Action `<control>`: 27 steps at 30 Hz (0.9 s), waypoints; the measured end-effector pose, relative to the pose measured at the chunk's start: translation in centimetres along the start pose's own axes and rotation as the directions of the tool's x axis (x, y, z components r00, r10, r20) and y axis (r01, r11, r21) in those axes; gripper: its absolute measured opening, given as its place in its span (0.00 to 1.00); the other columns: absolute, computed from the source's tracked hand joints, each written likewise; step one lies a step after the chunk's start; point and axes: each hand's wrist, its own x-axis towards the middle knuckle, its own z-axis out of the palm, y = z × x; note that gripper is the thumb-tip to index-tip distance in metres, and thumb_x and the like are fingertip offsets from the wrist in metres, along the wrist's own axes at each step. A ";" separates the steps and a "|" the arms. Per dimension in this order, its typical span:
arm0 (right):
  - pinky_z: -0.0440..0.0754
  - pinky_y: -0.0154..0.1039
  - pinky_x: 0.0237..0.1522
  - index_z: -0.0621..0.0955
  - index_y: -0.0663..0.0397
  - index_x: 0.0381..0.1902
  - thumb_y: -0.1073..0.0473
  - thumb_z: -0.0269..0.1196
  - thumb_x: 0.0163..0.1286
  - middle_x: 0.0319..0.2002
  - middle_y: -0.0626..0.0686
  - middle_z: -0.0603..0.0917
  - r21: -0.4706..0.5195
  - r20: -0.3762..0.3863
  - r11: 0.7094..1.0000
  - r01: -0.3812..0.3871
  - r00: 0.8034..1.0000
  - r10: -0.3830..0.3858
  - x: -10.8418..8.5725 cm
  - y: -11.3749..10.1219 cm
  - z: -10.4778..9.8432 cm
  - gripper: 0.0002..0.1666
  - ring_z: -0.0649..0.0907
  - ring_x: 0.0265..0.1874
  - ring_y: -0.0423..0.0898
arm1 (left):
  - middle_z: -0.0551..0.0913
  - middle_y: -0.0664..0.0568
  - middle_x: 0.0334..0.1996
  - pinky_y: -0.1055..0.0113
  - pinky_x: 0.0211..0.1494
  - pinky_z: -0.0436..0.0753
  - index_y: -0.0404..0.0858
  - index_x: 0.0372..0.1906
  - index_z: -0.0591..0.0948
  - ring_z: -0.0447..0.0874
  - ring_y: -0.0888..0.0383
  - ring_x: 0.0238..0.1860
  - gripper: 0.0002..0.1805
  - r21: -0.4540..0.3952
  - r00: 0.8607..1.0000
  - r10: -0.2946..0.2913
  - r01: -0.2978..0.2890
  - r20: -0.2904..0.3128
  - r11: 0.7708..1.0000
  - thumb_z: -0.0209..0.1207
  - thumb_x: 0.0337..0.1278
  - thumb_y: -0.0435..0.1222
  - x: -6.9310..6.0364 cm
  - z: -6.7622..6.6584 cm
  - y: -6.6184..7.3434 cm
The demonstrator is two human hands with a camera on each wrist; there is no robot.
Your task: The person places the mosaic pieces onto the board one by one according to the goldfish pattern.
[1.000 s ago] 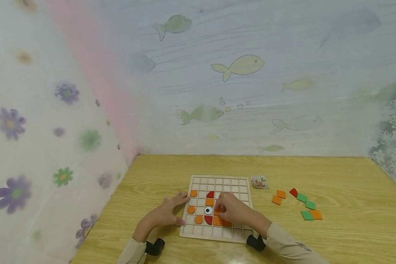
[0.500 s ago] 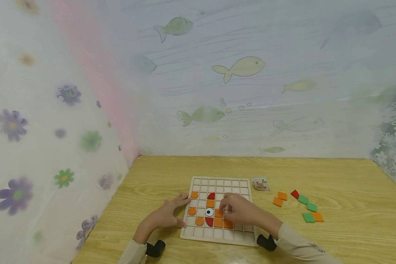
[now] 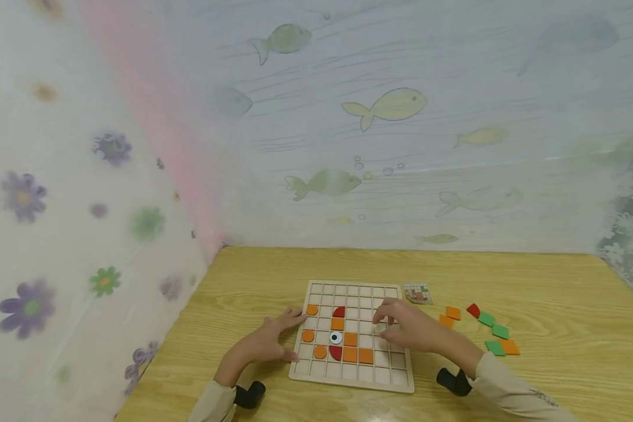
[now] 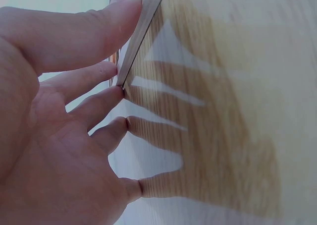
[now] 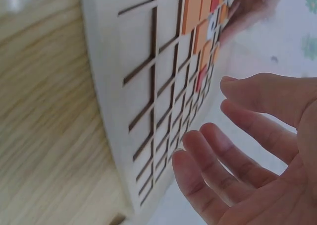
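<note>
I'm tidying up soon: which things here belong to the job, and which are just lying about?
Job:
grid board, touched by the left hand
orange pieces, red pieces, eye piece on it
likely, loose tiles and picture card

Just there:
fish backdrop
flower backdrop

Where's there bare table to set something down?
Bare yellow wood-grain table lies between pale wooden grid board and pale fish-print sheet, and left of the left hand. Crowded right of the board: flat orange, green and red tiles.
</note>
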 end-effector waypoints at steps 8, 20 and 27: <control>0.73 0.44 0.37 0.83 0.56 0.40 0.67 0.64 0.60 0.38 0.50 0.79 -0.070 -0.075 0.997 -0.016 0.997 0.011 -1.9 0.8 -1.6 0.09 0.76 0.32 0.46 | 0.53 0.43 0.73 0.31 0.64 0.35 0.35 0.70 0.63 0.43 0.40 0.73 0.44 0.008 1.000 0.005 -0.005 0.006 1.000 0.70 0.45 0.37 0.1 0.0 0.4; 0.77 0.36 0.28 0.81 0.60 0.44 0.65 0.63 0.62 0.55 0.67 0.75 -0.030 -0.108 0.994 -0.104 0.989 0.100 -4.7 3.3 -3.0 0.12 0.77 0.34 0.49 | 0.55 0.43 0.72 0.30 0.64 0.35 0.36 0.70 0.64 0.43 0.40 0.72 0.45 0.013 1.000 -0.002 0.002 -0.011 1.000 0.70 0.45 0.40 -0.1 -0.2 0.2; 0.78 0.38 0.29 0.81 0.59 0.42 0.67 0.66 0.59 0.41 0.52 0.78 -0.094 -0.155 0.992 -0.080 0.986 0.064 -6.3 4.7 -3.3 0.12 0.77 0.30 0.44 | 0.54 0.42 0.72 0.30 0.63 0.36 0.36 0.70 0.64 0.44 0.40 0.72 0.45 0.022 1.000 0.002 -0.002 -0.010 1.000 0.71 0.44 0.40 0.1 0.0 0.1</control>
